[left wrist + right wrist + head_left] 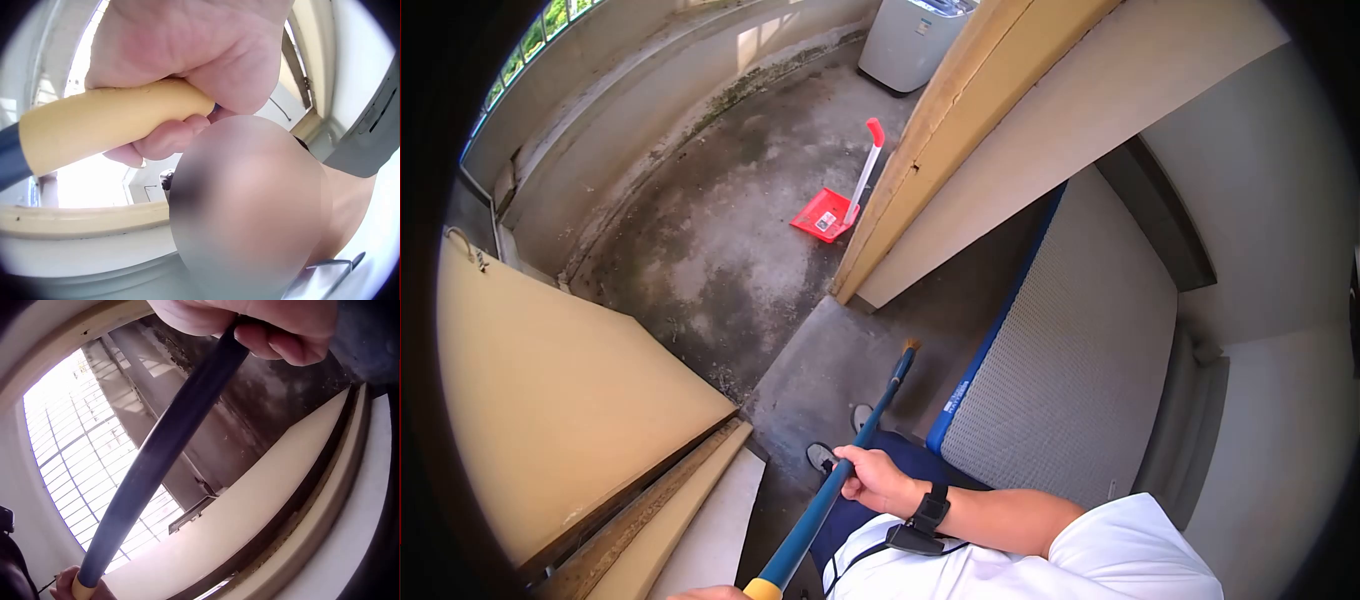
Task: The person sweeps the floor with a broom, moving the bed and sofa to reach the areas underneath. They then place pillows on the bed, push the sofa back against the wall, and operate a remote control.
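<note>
A long blue broom (808, 525) slants across the head view from the lower left to the grey floor, its small yellowish tip (912, 345) near the mattress. My right hand (875, 480) grips the blue handle partway along, fingers curled round it. At the bottom edge of the head view, my left hand (708, 594) is mostly cut off. The left wrist view shows that left hand (187, 53) wrapped round the yellow end grip (112, 122). In the right wrist view the handle (165, 437) runs between both hands.
A red dustpan (824, 215) with a white upright handle stands on the stained balcony floor (710, 230) past the doorway. A yellow door (560, 380) is at left, a wooden door frame (960, 120) ahead. A mattress (1060, 350) leans at right; a washing machine (910, 45) stands far back.
</note>
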The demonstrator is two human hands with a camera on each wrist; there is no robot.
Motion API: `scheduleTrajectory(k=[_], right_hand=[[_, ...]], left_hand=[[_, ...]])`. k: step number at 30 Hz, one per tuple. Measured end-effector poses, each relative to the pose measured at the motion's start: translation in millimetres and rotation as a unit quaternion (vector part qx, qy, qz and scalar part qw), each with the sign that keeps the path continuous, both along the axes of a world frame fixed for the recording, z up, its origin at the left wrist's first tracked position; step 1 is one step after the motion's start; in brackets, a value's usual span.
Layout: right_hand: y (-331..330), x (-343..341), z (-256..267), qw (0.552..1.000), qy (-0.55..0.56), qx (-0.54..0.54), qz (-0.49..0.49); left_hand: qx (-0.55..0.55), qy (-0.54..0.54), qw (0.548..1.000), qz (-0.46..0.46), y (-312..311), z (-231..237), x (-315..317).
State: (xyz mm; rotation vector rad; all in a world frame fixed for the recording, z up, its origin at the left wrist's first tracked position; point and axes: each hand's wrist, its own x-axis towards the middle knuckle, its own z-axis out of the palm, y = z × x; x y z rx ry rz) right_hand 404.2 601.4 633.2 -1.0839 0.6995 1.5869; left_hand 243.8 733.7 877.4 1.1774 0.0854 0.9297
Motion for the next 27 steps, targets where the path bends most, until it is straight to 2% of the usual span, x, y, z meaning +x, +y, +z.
scheduleTrajectory(k=[5, 7, 8, 11, 15, 18, 21, 23, 26, 27], right_hand=[[-10, 67, -42, 0.998, -0.040, -0.019, -0.035], [-8, 85, -65, 0.993, -0.080, -0.081, -0.037], [-8, 93, -77, 0.992, -0.103, -0.068, -0.020], [1, 113, -123, 0.984, -0.137, -0.107, -0.027], [17, 127, -180, 0.970, -0.179, -0.160, -0.027], [26, 132, -226, 0.953, -0.222, -0.204, -0.015], [27, 140, -271, 0.935, -0.254, -0.249, 0.010], [28, 143, -302, 0.918, -0.284, -0.275, 0.033], [18, 142, -334, 0.919, -0.270, -0.279, 0.070], [18, 141, -343, 0.924, -0.261, -0.271, 0.072]], left_hand=[[-0.058, 0.017, 0.998, -0.009, 10, -53, 59], [-0.110, 0.040, 0.992, 0.041, 11, -81, 73], [-0.113, 0.066, 0.991, 0.032, 15, -98, 73], [-0.160, 0.110, 0.976, 0.099, 15, -147, 81], [-0.198, 0.154, 0.957, 0.144, 24, -215, 80], [-0.233, 0.200, 0.913, 0.268, 21, -278, 77], [-0.237, 0.278, 0.903, 0.227, 18, -340, 59], [-0.275, 0.312, 0.880, 0.230, 9, -376, 52], [-0.322, 0.317, 0.858, 0.246, -4, -421, 42], [-0.326, 0.295, 0.863, 0.249, -7, -434, 39]])
